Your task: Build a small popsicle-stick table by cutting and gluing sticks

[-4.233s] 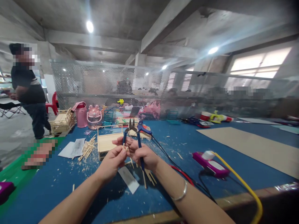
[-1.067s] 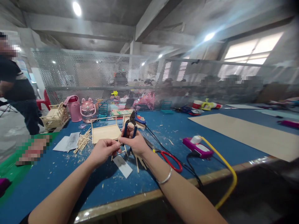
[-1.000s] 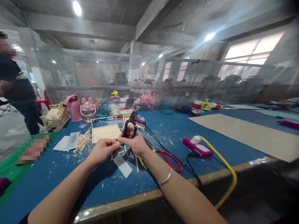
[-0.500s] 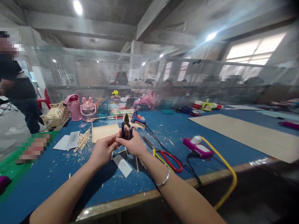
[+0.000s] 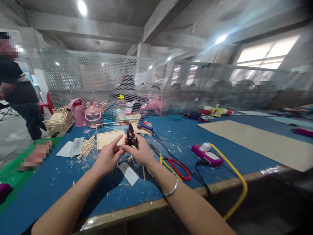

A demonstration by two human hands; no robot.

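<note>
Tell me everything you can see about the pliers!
The pliers have a dark, metal-looking head and two dark handles standing apart. They point upward, leaning slightly left in the picture, over the blue table. The right hand holds them by the handles, covering part of them. Whether the tips are open is too small to tell.

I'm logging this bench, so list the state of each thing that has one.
Right hand: closed around pliers
Pliers: held, jaws up, opening unclear
Left hand: forefinger and thumb spread
Scissors: lying unheld
Blue glue gun: unheld
Power strip: white plug fitted
Sticks: loose, heaped
Pink thermos: upright
Cardboard sheet: lying flat
</note>
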